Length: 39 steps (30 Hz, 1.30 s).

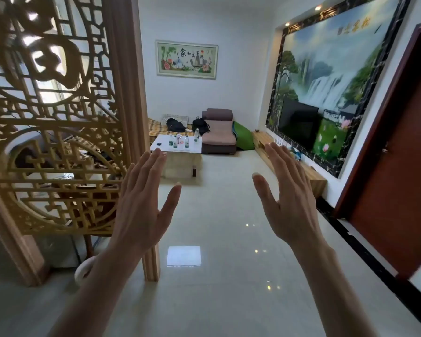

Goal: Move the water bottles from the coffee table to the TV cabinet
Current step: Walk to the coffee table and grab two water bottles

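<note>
- Glossy pale floor tiles (216,215) fill the room ahead of both raised hands.
- Left hand (141,205) and right hand (289,198) are spread flat, holding nothing.
- About five water bottles (180,141) stand on the white coffee table (192,148), beyond the left fingertips.
- One TV cabinet (311,176) runs behind the right hand.
- One carved wooden screen (51,117) stands left of the left hand.

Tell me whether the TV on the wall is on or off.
Off, as far as shows: the TV screen is uniformly black, with no picture or glow, mounted above the TV cabinet.
</note>
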Each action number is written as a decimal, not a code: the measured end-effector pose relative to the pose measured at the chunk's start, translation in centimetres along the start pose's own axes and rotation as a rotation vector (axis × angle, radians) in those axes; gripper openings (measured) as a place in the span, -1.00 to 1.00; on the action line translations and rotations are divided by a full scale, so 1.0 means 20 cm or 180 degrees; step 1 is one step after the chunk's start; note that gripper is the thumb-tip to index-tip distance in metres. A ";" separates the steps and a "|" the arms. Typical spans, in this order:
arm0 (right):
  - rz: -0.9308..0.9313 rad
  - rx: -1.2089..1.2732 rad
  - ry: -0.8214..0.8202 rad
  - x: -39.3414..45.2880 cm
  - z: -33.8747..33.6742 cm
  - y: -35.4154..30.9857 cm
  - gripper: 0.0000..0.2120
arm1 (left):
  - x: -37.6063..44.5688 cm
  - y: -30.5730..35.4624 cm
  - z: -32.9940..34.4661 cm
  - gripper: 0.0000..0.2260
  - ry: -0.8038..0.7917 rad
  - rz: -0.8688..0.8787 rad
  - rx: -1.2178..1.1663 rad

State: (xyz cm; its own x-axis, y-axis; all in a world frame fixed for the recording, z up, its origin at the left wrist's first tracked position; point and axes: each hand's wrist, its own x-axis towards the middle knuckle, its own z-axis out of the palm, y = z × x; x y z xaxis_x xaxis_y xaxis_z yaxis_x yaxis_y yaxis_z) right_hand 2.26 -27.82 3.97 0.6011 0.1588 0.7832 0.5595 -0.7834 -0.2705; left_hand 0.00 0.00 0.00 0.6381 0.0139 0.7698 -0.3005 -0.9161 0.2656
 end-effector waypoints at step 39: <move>0.0124 -0.0040 -0.0142 1.86 1.98 1.54 -0.34 | 1.91 -1.11 2.18 -0.42 0.0053 -0.0114 0.0163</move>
State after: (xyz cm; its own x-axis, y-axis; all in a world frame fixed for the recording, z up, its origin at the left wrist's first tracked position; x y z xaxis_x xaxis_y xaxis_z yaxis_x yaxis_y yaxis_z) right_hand 64.49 -22.28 2.58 0.6472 0.1545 0.7465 0.5282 -0.7970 -0.2929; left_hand 61.87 3.43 -1.78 0.6357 0.0533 0.7701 -0.2407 -0.9342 0.2633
